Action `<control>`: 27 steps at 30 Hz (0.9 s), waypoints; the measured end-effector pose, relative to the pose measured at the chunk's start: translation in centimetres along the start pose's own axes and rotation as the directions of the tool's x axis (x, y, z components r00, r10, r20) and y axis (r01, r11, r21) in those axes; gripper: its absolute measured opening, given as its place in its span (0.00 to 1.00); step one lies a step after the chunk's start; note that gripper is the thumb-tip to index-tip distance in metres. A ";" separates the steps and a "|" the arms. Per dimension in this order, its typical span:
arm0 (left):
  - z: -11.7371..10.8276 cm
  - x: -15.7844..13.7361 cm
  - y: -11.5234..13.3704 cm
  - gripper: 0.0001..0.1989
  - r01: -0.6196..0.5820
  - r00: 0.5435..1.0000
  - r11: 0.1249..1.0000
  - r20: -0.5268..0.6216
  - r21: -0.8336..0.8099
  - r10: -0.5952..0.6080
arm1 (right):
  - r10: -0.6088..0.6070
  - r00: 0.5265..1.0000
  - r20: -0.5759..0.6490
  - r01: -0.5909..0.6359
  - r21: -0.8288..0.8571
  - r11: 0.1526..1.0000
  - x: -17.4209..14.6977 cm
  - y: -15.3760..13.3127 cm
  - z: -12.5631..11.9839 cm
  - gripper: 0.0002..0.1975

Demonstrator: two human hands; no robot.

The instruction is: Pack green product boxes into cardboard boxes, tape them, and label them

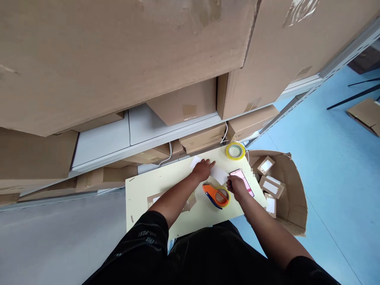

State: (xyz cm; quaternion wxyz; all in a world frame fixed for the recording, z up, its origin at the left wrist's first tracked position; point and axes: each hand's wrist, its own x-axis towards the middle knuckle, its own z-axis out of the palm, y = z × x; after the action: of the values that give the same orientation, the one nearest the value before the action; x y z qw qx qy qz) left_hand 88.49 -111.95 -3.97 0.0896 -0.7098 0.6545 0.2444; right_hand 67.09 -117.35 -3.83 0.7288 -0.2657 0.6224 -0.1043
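Observation:
My right hand (pixel 235 186) is closed in a pinch on the right corner of a white paper label (pixel 219 175). My left hand (pixel 203 170) rests at the label's left end, with a finger stretched out. Another piece of white paper (pixel 195 161) shows behind my left hand; whether the two pieces join is hidden. An orange and blue tape dispenser (pixel 214 196) lies just below the label. Beside my right hand is a phone (pixel 245 181) with a lit screen. Partly hidden under my left forearm is a small cardboard box (pixel 190 201).
A yellow-rimmed tape roll (pixel 235 151) lies at the far right of the pale table (pixel 138 198). An open carton (pixel 292 198) with several small labelled boxes (pixel 271 187) stands to the right. Shelves with large cardboard boxes (pixel 124 51) hang close in front, above the table.

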 end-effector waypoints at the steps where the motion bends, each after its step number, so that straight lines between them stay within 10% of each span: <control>1: 0.1 -0.1 0.0 0.32 -0.007 1.000 1.000 -0.004 0.004 0.007 | -0.001 1.000 0.001 0.001 -0.003 1.000 0.0 -0.1 0.0 0.08; 12: 0.0 -0.5 0.7 0.34 0.029 0.999 0.999 0.032 -0.037 -0.028 | -0.066 0.997 -0.030 0.066 -0.021 0.998 -1.0 -0.3 -2.1 0.09; 18: -1.6 -1.0 0.9 0.31 0.146 0.989 0.917 0.045 -0.371 -0.140 | -0.429 0.903 -0.019 0.420 -0.175 0.891 -5.2 -2.2 -4.6 0.14; 22: -4.2 -3.2 1.8 0.19 0.128 0.987 0.781 -0.002 -0.611 -0.163 | -0.784 0.613 0.095 0.704 -0.516 0.488 -8.9 -3.2 -3.4 0.13; 27: -7.5 -9.1 3.0 0.32 0.036 0.973 -0.091 0.056 -0.995 -0.224 | -0.873 0.042 0.485 0.786 -0.556 -0.271 -11.8 -2.9 0.8 0.09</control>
State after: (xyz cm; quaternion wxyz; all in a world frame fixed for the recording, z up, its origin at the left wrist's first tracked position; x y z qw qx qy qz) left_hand 87.06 -107.64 7.31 -0.4779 -0.6211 0.1974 0.5890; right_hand 65.94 -113.91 7.77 0.2259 -0.8746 0.2725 -0.3313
